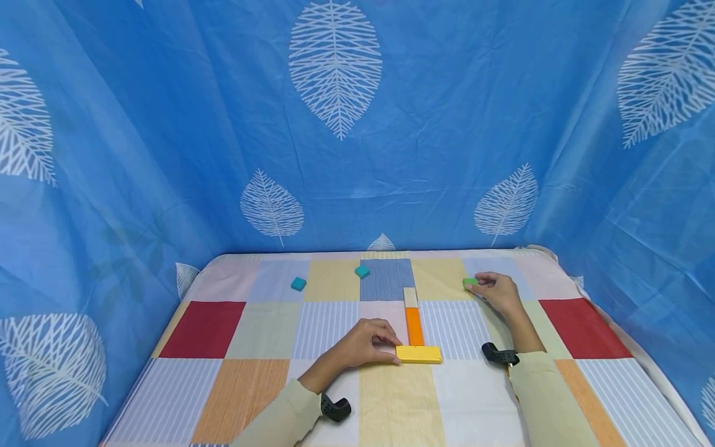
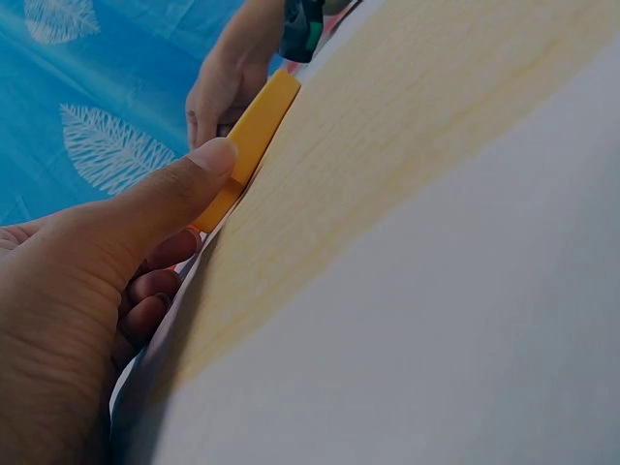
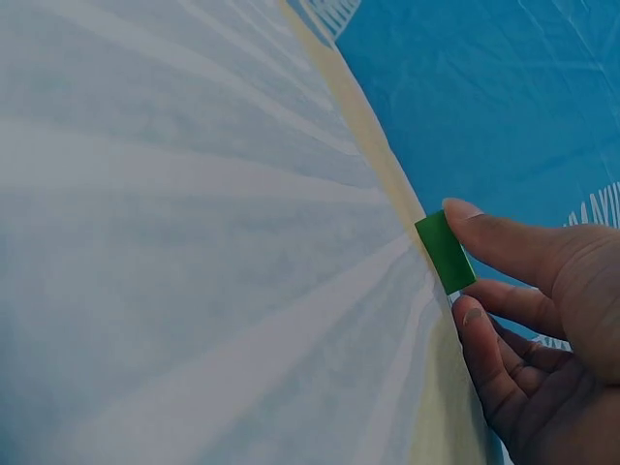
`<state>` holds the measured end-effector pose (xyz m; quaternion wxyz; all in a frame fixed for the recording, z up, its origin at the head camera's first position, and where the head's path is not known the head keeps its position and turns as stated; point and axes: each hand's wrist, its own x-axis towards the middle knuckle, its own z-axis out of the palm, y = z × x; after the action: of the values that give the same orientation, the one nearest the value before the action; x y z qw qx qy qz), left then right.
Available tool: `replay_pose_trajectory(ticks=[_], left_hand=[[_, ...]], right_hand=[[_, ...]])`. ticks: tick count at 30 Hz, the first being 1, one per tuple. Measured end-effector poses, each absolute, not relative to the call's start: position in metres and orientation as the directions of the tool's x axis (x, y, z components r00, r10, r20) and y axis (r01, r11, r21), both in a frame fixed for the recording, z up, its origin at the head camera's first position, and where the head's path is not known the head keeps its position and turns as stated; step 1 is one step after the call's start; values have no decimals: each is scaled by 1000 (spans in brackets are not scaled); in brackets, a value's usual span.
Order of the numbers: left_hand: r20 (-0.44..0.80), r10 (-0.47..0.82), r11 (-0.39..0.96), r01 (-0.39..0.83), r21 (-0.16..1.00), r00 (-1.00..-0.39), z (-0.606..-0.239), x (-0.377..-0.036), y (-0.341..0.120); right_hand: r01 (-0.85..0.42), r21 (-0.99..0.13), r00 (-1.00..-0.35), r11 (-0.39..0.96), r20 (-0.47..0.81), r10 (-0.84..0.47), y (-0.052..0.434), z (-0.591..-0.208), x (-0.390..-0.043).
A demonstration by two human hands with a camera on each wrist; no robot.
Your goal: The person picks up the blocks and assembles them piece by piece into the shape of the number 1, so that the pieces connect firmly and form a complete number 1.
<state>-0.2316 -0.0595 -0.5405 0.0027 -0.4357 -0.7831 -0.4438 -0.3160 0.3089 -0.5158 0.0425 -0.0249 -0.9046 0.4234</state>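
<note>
Green block (image 1: 470,282) at the far right of the patchwork tablecloth (image 1: 251,391), lying flat, pinched by the right hand (image 1: 499,292) between thumb tip and fingers (image 3: 484,358); same pinch plain in the right wrist view (image 3: 446,252). Yellow block (image 1: 419,354) nearer the body, at centre, lying crosswise. Left hand (image 1: 363,341) against its left end, thumb (image 2: 184,184) pressed on the block's edge (image 2: 254,136), other fingers curled beside it on the cloth. Orange block (image 1: 414,326) touching the yellow one's far edge, running away from the body, forming a T. Cream block (image 1: 410,297) end to end beyond the orange. 2 teal blocks (image 1: 298,284) (image 1: 362,271) well apart at the far left. Blue leaf-print curtain (image 1: 335,124) round 3 sides.
</note>
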Motion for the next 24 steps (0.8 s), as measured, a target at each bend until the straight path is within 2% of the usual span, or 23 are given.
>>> replay_pose_trajectory(ticks=[24], left_hand=[[375,685,227,673,704,-624,-541,-232,-60]], right_hand=[[33,-729,-990,684,71,123,302,-515,-317]])
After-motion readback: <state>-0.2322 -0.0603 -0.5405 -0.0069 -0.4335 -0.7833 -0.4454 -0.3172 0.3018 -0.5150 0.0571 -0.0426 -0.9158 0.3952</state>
